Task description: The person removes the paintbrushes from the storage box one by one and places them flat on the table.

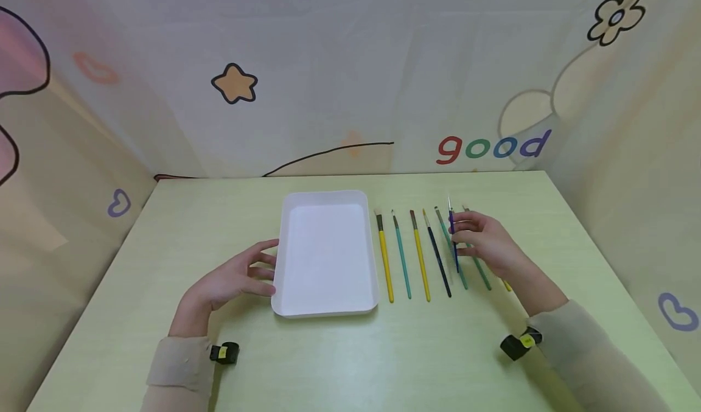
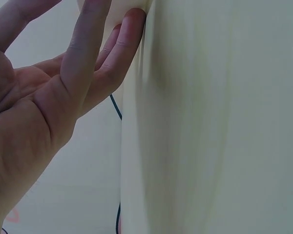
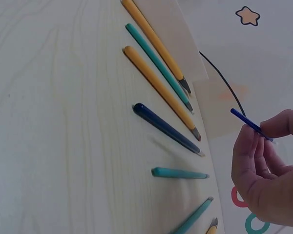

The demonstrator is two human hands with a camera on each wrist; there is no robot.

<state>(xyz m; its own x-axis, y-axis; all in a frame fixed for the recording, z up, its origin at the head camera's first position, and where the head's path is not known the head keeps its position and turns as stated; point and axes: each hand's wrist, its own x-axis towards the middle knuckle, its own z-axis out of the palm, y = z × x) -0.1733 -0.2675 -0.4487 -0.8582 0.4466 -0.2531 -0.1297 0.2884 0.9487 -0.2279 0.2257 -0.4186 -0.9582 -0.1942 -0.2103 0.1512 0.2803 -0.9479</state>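
A blue paintbrush [image 1: 453,241] is pinched between the thumb and fingers of my right hand [image 1: 486,241], raised above the row of brushes with its tip pointing away. The right wrist view shows the same blue brush [image 3: 246,120] held clear of the table by the right hand [image 3: 268,170]. My left hand [image 1: 235,278] touches the left side of a white rectangular tray [image 1: 374,278] with its fingers spread and fairly straight. In the left wrist view the left hand [image 2: 58,83] reaches to the tray's edge at the top.
Right of the tray lie several paintbrushes side by side: yellow [image 1: 386,266], teal [image 1: 403,263], another yellow [image 1: 421,266], dark navy [image 1: 440,263] and green ones [image 1: 480,272]. A yellow handle end [image 1: 507,285] shows beneath the right wrist. A printed curtain [image 1: 328,95] stands behind the table.
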